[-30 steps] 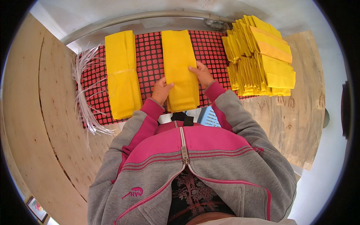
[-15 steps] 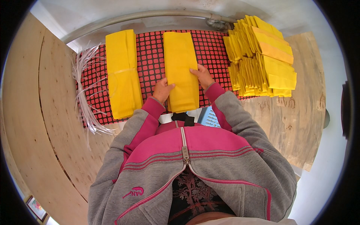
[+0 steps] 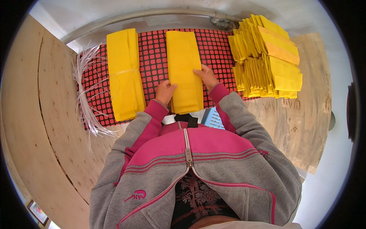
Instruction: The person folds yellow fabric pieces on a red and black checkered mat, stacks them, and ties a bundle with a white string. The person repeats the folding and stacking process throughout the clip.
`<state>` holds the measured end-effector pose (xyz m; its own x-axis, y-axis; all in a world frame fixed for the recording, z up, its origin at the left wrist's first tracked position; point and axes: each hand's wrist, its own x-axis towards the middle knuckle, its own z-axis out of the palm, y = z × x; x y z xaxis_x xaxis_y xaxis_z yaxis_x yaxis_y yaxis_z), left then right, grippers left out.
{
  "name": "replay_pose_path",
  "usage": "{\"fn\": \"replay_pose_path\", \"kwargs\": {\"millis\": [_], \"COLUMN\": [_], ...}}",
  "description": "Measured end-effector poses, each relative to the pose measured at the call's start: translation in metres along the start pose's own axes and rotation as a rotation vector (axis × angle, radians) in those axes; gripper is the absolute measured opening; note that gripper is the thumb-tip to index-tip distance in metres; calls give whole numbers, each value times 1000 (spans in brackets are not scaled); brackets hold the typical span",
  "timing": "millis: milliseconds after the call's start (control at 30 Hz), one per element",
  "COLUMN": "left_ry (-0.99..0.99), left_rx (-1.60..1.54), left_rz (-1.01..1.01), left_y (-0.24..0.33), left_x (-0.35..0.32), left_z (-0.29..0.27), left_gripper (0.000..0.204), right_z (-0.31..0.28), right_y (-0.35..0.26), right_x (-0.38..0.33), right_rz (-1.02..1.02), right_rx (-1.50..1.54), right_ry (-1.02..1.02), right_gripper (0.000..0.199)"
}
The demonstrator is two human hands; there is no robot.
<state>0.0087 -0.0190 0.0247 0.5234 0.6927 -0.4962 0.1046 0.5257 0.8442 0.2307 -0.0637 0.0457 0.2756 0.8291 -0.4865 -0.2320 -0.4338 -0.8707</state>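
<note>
Item: yellow stack, centre of the red-checked mat, lengthwise away from the person. Left hand lay flat at the stack's near left edge, fingers pressed together; right hand rested on its right edge, fingers spread lightly. Neither pinched anything.

Adjacent: tied bundle to the left, bound at its middle; white ties fanned at the mat's left end; loose yellow pile to the right, on the plywood.

Handling note: squaring appears best done with even pressure from both sides, palms low, so sheets do not buckle or slide.
</note>
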Motion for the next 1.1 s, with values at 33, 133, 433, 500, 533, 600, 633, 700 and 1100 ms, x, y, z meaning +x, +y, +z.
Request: {"fn": "replay_pose_path", "kwargs": {"millis": [33, 133, 433, 500, 533, 600, 633, 700, 1100], "left_ry": [31, 93, 80, 83, 81, 81, 86, 108, 209], "left_rx": [50, 72, 3, 47, 86, 179, 217, 311, 523], "left_rz": [4, -38, -147, -115, -89, -42, -25, -16, 129], "left_y": [0, -1, -7, -8, -9, -10, -10, -10, -20], "left_x": [-2, -6, -18, -18, -18, -19, -19, -19, -20], "left_z": [0, -2, -9, -9, -9, -9, -9, -11, -15], "left_gripper": [22, 21, 20, 20, 20, 20, 20, 20, 20], "right_z": [0, -3, -17, -14, -13, -13, -13, -12, -13], "right_y": [1, 4, 9, 10, 10, 11, 11, 13, 25], "right_x": [1, 3, -8, -14, -17, -20, -21, -23, -16], "right_rz": [-5, -43, 93, 54, 62, 74, 84, 94, 120], "right_rx": [-18, -73, -245, -171, -162, -143, -145, -150, -130], "right_ry": [5, 7, 76, 113, 103, 84, 96, 115, 167], "right_gripper": [33, 31, 27, 23, 22, 20, 19, 18, 19]}}
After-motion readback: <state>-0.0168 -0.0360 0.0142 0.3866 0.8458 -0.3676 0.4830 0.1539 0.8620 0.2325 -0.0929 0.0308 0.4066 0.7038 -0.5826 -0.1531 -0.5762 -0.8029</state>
